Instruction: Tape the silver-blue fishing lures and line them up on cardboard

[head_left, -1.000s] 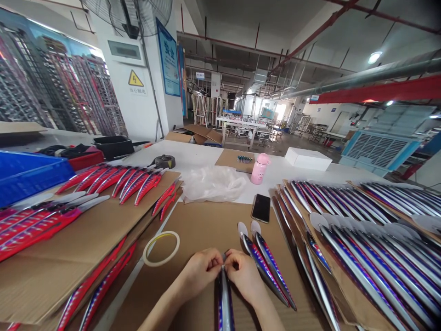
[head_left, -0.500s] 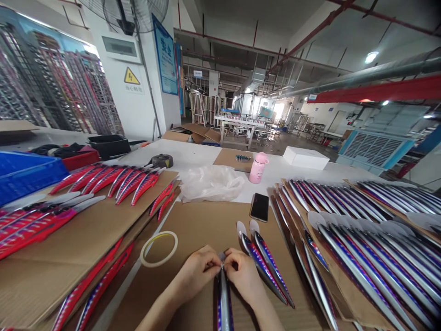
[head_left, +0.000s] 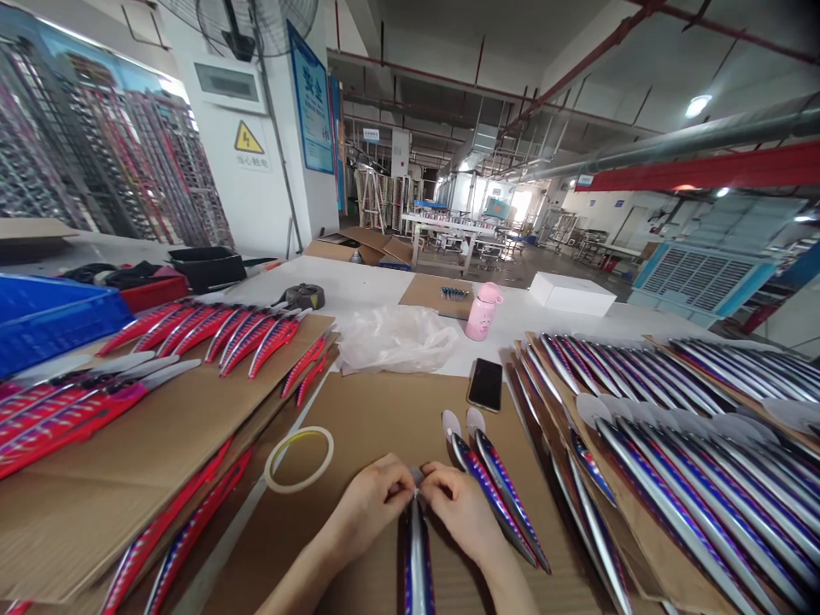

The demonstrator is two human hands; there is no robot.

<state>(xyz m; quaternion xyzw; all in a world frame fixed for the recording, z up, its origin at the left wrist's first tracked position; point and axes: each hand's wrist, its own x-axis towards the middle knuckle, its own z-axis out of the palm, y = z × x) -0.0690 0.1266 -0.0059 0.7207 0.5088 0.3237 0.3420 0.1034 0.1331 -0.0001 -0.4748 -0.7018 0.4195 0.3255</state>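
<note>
Two-handed pinch: left hand and right hand, fingers narrowed on the upper tip of silver lure | silver lure: 6 o'clock from fingertips | paired lures: 3 o'clock | tape ring: 9 o'clock | phone: 1 o'clock

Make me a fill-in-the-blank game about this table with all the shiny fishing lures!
1. The drink bottle on the white table is coloured ____.
2. In the picture, the tape roll lies to the ____ of the smartphone.
3. The left hand and right hand meet at the ____ (near or far) end of one fishing lure.
4. Close beside the right hand, ____ loose lures lie side by side.

Missing words: pink; left; far; two.
</note>
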